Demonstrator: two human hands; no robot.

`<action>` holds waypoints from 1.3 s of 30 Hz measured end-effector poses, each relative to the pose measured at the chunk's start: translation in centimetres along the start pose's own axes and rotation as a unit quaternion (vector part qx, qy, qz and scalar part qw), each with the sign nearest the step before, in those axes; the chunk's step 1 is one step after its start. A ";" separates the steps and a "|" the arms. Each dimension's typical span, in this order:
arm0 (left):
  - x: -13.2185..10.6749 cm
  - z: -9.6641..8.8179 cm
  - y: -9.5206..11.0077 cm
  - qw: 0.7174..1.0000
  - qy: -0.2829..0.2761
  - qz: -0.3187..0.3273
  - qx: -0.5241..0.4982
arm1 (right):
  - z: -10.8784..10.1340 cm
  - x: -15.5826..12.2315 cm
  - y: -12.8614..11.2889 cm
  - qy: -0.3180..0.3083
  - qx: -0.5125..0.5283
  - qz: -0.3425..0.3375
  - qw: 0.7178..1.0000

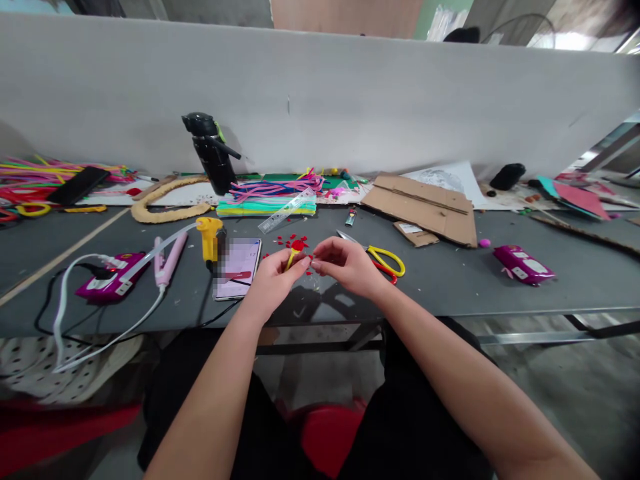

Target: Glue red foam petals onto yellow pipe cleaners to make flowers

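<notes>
My left hand [277,279] is closed around a small yellow piece with a fuzzy red top [299,245]; its exact kind is too small to tell. Close beside it, my right hand [346,265] pinches a tiny red scrap [311,259] at its fingertips. Loose red scraps [281,243] lie scattered on the grey table just beyond the hands. Scissors [387,261] with yellow and red handles rest by my right wrist, blades partly hidden behind that hand. Left of my left hand is a lit phone [239,270], and a yellow glue gun [208,241] stands at its edge.
A black bottle [213,153] stands by the white partition [320,100]. Pipe cleaners [273,190] and a clear ruler [286,210] lie at the back. Cardboard [425,203] is back right. Purple packs [523,265] and a corded pink tool [170,260] sit near the sides.
</notes>
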State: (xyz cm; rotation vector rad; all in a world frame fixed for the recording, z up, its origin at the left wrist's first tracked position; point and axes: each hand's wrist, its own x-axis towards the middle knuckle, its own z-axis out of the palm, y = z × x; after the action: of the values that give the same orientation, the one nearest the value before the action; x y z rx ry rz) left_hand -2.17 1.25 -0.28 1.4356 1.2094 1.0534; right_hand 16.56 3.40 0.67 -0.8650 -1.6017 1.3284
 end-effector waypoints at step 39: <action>-0.5 1.0 0.9 0.999 0.000 0.037 -0.028 | -0.1 -0.2 -0.4 -0.030 0.076 0.073 0.994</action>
State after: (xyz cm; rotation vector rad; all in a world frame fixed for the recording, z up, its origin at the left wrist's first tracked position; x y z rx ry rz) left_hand -1.10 0.55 0.41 1.4461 1.1244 1.1301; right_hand 16.76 3.17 1.07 -0.8693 -1.4843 1.5719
